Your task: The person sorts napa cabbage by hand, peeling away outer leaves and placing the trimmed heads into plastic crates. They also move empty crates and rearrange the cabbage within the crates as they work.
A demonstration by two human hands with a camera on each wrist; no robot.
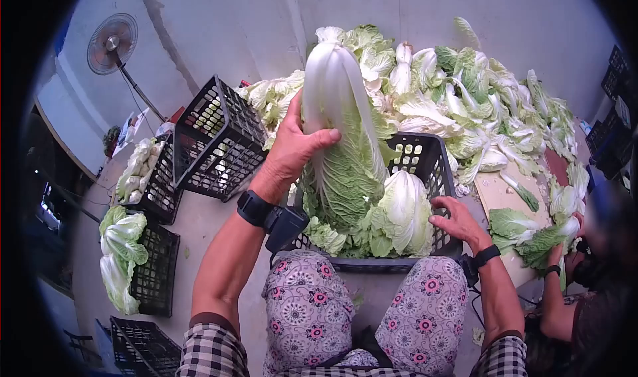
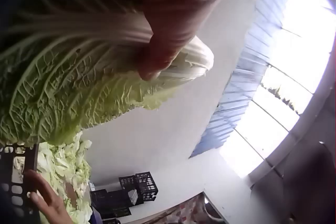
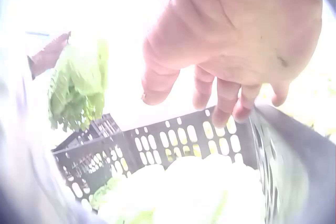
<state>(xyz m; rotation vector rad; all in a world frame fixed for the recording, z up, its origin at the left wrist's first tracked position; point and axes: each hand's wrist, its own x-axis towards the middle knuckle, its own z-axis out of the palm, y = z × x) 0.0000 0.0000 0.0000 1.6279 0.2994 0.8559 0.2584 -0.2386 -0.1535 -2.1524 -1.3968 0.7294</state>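
And the cabbage [image 1: 342, 138] is gripped by the left hand [image 1: 292, 148], held upright, root end up, over the crate [image 1: 379, 265]; lower rightward, the right hand [image 1: 463, 224] is held empty, fingers apart.

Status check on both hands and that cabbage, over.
Left hand gripping raised cabbage, white base up. Right hand empty, at the right side of the black crate. Another cabbage occupies part of the crate.
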